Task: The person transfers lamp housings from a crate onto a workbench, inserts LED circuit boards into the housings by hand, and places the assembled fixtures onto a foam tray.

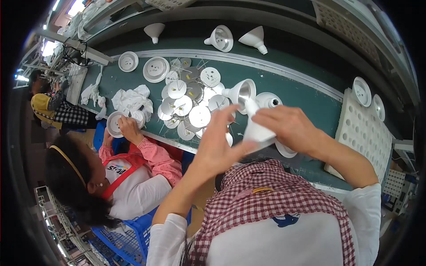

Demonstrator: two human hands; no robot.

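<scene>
1. Right grip (290,129) closed around a white cone-shaped housing (256,134); left grip (216,145) spread open, thumb beside the rim, contact unclear.
2. Housing is above the tabletop (306,98), right of the piled discs (199,116).
3. Likely step: orienting it; next calls for steadying its rim left-handed.
</scene>
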